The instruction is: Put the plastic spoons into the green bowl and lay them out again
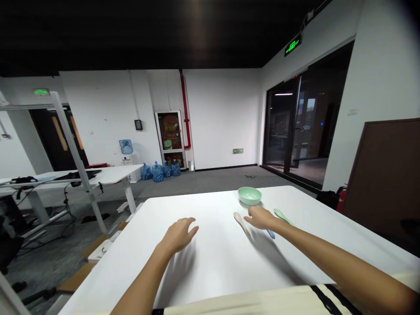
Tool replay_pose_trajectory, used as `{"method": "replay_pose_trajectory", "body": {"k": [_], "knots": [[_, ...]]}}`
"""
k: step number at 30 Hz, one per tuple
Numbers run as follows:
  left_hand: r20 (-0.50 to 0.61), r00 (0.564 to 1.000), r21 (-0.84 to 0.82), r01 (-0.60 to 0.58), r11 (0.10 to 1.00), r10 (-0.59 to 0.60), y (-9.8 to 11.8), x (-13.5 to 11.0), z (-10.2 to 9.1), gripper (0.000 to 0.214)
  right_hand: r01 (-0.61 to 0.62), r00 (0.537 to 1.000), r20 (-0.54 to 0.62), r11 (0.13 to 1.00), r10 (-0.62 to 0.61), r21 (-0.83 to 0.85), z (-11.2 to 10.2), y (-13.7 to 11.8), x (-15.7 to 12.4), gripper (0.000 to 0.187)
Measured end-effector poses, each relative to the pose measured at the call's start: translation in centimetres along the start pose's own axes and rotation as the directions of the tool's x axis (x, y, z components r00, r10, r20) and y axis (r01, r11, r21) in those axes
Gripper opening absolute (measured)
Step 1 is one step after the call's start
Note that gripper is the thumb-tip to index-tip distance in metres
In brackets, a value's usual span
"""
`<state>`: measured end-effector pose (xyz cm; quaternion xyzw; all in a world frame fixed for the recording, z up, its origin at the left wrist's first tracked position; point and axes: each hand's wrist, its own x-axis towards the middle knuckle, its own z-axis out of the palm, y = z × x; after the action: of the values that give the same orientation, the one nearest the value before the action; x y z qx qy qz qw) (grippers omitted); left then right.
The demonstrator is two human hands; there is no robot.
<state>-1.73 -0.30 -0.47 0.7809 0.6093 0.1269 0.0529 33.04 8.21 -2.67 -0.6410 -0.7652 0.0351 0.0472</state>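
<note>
My left hand (180, 235) hovers above the left part of the white table (210, 262), thumb and fingers apart, holding nothing. My right hand (260, 218) reaches over the table just in front of a light green bowl (250, 196). Its thumb stands apart from the fingers, and I see nothing in its grasp. A beige spoon (242, 224) lies just left of that hand. Part of a blue utensil (271, 234) shows below the right wrist; the rest is hidden under the hand. Beyond the right forearm lies a light green spoon (282, 216), partly covered by it.
Another white table (114, 175) with cables and dark items stands at the left, beside a metal post (74, 153). Blue water jugs (158, 172) stand by the far wall. At the right are a brown board (383, 175) and a glass door (295, 127).
</note>
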Motion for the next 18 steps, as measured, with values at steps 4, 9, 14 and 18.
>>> {"method": "replay_pose_trajectory", "body": {"k": [4,9,14,18], "knots": [[-0.001,1.0,-0.001,-0.001,1.0,0.001,0.1,0.0,-0.2,0.054,-0.009,0.994,0.109,0.999,0.013,-0.038,2.0,-1.5,0.8,0.039],[0.011,1.0,-0.001,0.001,1.0,-0.001,0.1,0.1,-0.4,0.054,-0.014,0.986,0.164,1.0,0.018,-0.026,4.5,-1.7,1.2,0.029],[0.01,1.0,-0.002,0.006,1.0,-0.006,0.0,0.3,-0.2,0.054,-0.015,0.992,0.128,1.0,0.013,0.021,5.3,-1.2,1.7,0.024],[0.008,1.0,-0.007,0.005,1.0,-0.005,0.0,0.3,-0.1,0.054,-0.013,0.999,0.05,0.999,0.011,0.043,4.0,-0.8,2.2,0.032]]}}
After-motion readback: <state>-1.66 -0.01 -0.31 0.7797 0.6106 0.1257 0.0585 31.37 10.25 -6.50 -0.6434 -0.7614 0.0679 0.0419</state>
